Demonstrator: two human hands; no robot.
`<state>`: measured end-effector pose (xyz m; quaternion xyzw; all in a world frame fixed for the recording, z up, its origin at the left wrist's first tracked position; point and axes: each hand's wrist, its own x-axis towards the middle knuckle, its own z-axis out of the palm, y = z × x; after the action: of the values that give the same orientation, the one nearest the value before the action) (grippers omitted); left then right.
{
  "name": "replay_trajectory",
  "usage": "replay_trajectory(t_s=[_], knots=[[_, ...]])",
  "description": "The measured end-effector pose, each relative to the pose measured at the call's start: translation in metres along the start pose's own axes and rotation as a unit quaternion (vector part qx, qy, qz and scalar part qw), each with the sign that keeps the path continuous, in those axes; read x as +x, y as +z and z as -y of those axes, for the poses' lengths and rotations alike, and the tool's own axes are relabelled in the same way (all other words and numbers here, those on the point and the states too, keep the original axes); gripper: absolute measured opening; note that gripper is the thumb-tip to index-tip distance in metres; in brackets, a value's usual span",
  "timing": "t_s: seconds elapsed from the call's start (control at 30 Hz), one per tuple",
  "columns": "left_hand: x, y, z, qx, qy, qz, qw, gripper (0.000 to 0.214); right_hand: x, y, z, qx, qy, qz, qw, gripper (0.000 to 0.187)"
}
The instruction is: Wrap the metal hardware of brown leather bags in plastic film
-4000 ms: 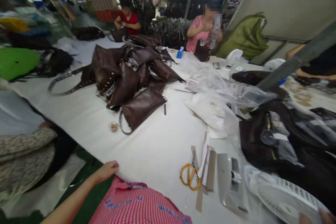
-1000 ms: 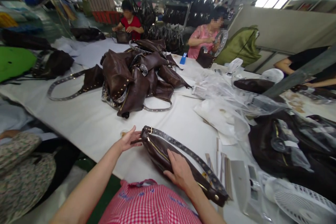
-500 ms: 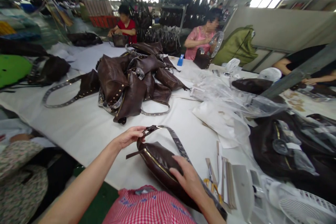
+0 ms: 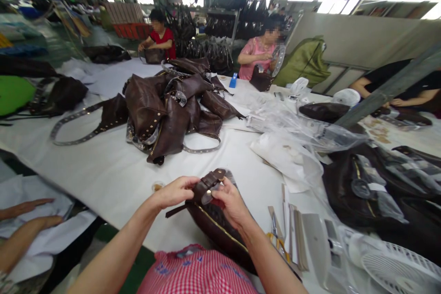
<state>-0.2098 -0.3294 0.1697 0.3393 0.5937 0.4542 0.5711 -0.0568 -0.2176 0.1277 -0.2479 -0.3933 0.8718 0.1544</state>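
Note:
A dark brown leather handbag with a gold zip lies on the white table in front of me. Its shoulder strap is raised at the far end, where a strap loop and a metal stud show. My left hand pinches the strap from the left, fingers closed. On the other side my right hand grips the strap near the stud, thumb and fingertips together. A small piece of clear film seems to sit by the stud. My right forearm hides part of the bag.
A heap of brown bags fills the table's middle. Plastic wrapping, yellow-handled scissors and a white fan lie to the right. Co-workers sit across the table; another person's hands hold white sheets at left.
My right hand has left the bag's side and moved up to the strap, joining my left hand. The strap end is turned and bunched between them. At left, a person's hands with white sheets have appeared.

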Motion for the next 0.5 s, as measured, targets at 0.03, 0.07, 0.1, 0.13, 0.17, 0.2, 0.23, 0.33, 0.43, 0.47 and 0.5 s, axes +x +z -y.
replay_trajectory(t_s=[0.03,0.07,0.1,0.13,0.17,0.2,0.23,0.33,0.43,0.47,0.5], knots=[[0.000,0.002,-0.002,0.007,0.002,0.001,1.000,0.037,0.001,-0.002,-0.001,-0.018,-0.013,-0.009,1.000,0.048],[0.001,0.005,-0.004,0.008,0.010,-0.004,1.000,0.033,0.002,-0.004,-0.003,-0.054,-0.032,-0.014,0.998,0.045],[0.002,0.008,-0.006,0.005,0.021,-0.015,1.000,0.031,0.003,-0.008,-0.004,-0.106,-0.059,-0.016,0.992,0.041],[0.005,0.011,-0.007,0.002,0.031,-0.030,0.999,0.031,0.003,-0.012,-0.005,-0.170,-0.092,-0.013,0.981,0.035],[0.008,0.014,-0.008,-0.004,0.038,-0.046,0.998,0.032,0.003,-0.016,-0.006,-0.237,-0.129,-0.008,0.963,0.029],[0.012,0.017,-0.009,-0.015,0.038,-0.056,0.998,0.033,0.001,-0.020,-0.006,-0.296,-0.165,-0.004,0.941,0.025],[0.016,0.019,-0.009,-0.034,0.031,-0.058,0.997,0.034,-0.001,-0.024,-0.007,-0.342,-0.196,-0.003,0.919,0.024],[0.026,0.026,-0.004,-0.156,-0.020,-0.017,0.987,0.038,-0.008,-0.036,-0.006,-0.423,-0.265,0.001,0.867,0.028],[0.029,0.029,0.006,-0.275,-0.055,0.024,0.960,0.044,-0.015,-0.048,-0.001,-0.493,-0.314,0.017,0.811,0.036],[0.027,0.029,0.010,-0.292,-0.058,0.029,0.954,0.045,-0.017,-0.051,0.002,-0.525,-0.330,0.017,0.784,0.038],[0.024,0.029,0.013,-0.301,-0.058,0.030,0.951,0.045,-0.018,-0.055,0.004,-0.560,-0.344,0.008,0.753,0.040]])
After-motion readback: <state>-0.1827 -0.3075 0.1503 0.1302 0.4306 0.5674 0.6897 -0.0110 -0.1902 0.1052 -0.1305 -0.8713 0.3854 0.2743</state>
